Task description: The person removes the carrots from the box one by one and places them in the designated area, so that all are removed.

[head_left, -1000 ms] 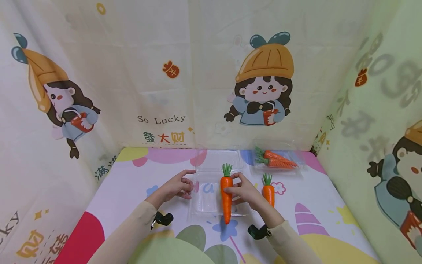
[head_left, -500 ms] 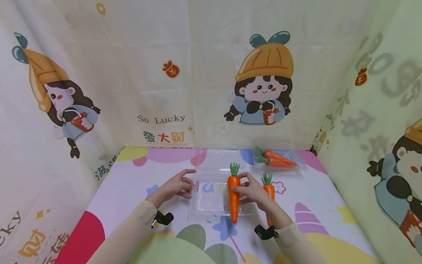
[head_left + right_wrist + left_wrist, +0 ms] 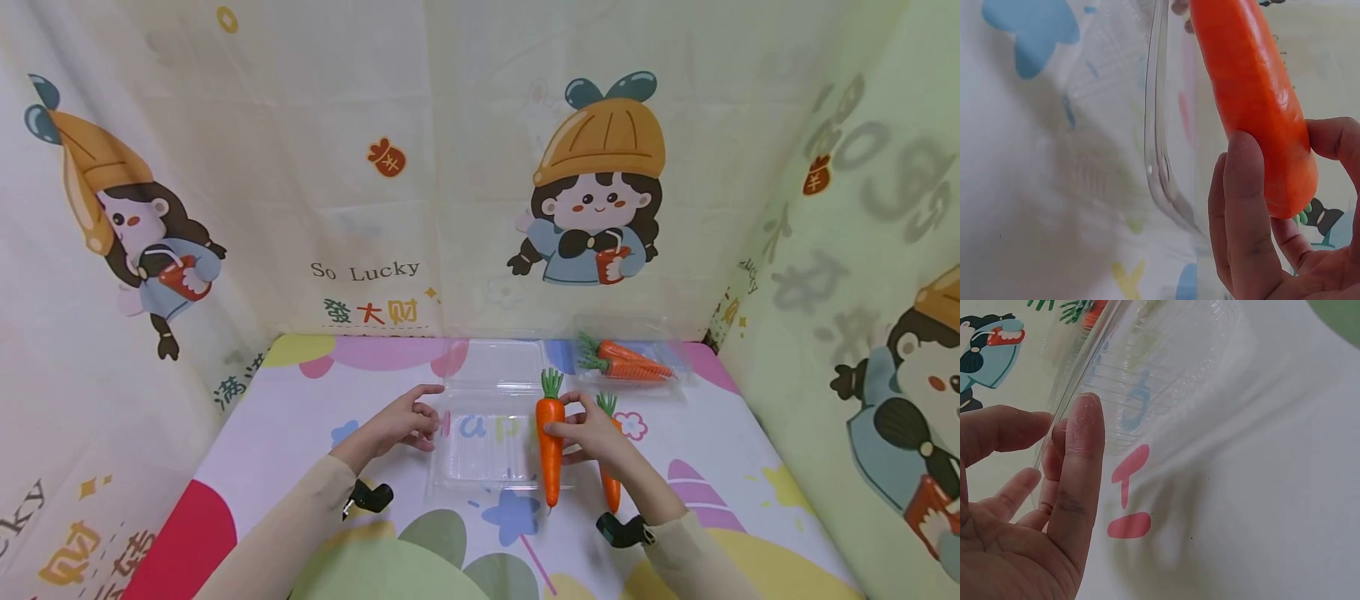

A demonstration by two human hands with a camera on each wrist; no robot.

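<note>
An orange carrot (image 3: 551, 450) with a green top stands nearly upright in the head view, top pointing away. My right hand (image 3: 592, 437) pinches it from the right, between thumb and fingers. Below it lies a clear plastic clamshell box (image 3: 480, 467), lid folded back; the carrot is over the box's right part. In the right wrist view the carrot (image 3: 1254, 81) appears beside the box's rim (image 3: 1159, 156). My left hand (image 3: 401, 421) is at the box's left edge, fingers spread and loosely bent; in the left wrist view its fingertips (image 3: 1088, 406) meet the rim.
Another carrot (image 3: 611, 483) lies right of the box, partly behind my right hand. At the back right stands a second clear box (image 3: 678, 385) with carrots inside. Printed cloth walls (image 3: 450, 208) enclose the patterned table (image 3: 277, 433).
My right hand has moved to the right with the carrot, from the box's middle to its right side. The left hand has stayed at the box's left edge.
</note>
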